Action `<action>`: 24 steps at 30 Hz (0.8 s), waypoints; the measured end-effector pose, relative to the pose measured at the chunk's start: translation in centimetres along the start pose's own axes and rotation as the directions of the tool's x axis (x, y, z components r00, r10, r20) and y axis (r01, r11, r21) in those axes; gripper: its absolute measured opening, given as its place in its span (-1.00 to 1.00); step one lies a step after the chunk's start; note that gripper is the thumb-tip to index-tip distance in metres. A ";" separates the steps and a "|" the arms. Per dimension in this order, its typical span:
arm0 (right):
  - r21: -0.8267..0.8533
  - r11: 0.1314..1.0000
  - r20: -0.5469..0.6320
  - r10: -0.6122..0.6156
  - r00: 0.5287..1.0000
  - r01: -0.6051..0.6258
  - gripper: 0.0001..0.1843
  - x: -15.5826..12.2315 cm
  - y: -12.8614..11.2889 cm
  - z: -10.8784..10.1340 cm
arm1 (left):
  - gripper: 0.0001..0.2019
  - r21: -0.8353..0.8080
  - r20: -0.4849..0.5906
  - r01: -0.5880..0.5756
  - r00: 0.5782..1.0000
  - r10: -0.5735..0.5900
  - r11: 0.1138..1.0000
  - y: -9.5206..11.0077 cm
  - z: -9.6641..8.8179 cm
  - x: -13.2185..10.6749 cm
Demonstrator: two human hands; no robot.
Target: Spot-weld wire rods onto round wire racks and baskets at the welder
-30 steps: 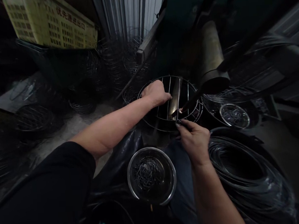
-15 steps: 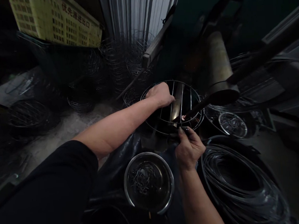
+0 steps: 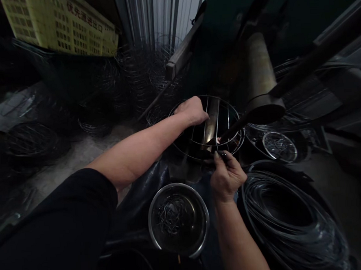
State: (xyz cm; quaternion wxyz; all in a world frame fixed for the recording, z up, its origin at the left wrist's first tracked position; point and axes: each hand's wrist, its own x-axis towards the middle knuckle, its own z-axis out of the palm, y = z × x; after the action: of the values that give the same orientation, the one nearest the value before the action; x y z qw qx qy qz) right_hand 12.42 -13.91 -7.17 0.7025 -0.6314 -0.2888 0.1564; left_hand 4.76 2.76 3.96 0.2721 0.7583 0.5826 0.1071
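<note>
Since the earlier frame, our right hand (image 3: 227, 179) has drawn slightly back, pinching a thin wire piece (image 3: 222, 153) just below the round wire rack (image 3: 181, 148). Our left hand (image 3: 193, 111) grips the rack near its centre. We judge the main hazard to be a burn: if the rack slips, skin could meet the glowing torch tip (image 3: 218, 140).

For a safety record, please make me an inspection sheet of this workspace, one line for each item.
Surface: concrete floor; black plastic sheet in front of the person.
Things: round wire rack over a brass-coloured bar; dark metal arm with a glowing tip at the rack; steel bowl of short wire pieces; coil of black wire.
Clutter: stacked wire racks behind.
Hands: left hand on the rack; right hand pinches a thin dark piece, too small to identify.
Cables: nothing seen.
Surroundings: yellow sign; corrugated metal shutter.
</note>
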 end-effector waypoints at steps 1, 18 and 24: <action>-0.015 1.000 -0.009 -0.015 1.000 0.015 -0.66 0.0 0.0 0.0 | -0.63 -0.004 -0.004 -0.002 1.000 0.002 1.000 0.1 0.0 0.0; 0.056 0.998 -0.015 0.000 1.000 0.000 -0.72 0.7 0.0 0.6 | -0.59 -0.028 -0.010 0.021 1.000 -0.022 0.999 0.4 -0.2 0.7; 0.116 0.993 -0.022 0.023 1.000 -0.020 -0.72 1.1 0.0 0.7 | -0.63 -0.009 -0.002 0.037 0.999 -0.037 0.999 0.4 0.2 1.0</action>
State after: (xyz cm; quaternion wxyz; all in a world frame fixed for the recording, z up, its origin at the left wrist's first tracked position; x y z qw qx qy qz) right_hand 12.82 -12.71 -6.94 0.7393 -0.5946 -0.2644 0.1732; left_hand 5.45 3.62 3.85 0.2768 0.7461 0.5963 0.1052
